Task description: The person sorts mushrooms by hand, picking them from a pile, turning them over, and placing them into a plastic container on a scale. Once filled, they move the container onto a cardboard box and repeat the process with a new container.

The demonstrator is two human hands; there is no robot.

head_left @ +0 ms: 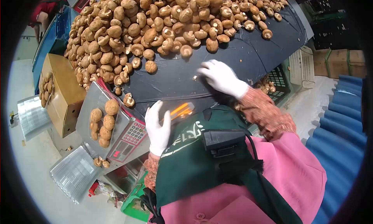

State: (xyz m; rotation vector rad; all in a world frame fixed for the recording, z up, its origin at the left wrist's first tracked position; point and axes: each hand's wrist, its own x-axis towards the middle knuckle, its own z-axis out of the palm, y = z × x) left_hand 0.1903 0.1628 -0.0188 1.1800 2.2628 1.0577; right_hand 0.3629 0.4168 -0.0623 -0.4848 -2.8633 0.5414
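My left hand (158, 128), in a white glove, is raised beside the scale with thumb and fingers apart, holding nothing visible. Just right of its thumb is a blurred orange tool (182, 109) at the table's near edge. My right hand (222, 78), also gloved, reaches over the dark table covering (175, 82) with bent, slightly separated fingers. A small pale piece (195, 77) lies just off its fingertips. Beyond both hands rises a large heap of brown mushrooms (155, 23). More mushrooms (108, 123) sit in a clear tray on the scale (126, 140).
A cardboard box (68, 103) and stacked clear trays (74, 173) stand at the left. A dark green crate (280, 84) holding mushrooms is below the table's right side. Blue corrugated material (338, 126) lies far right. Part of another person (42, 14) shows upper left.
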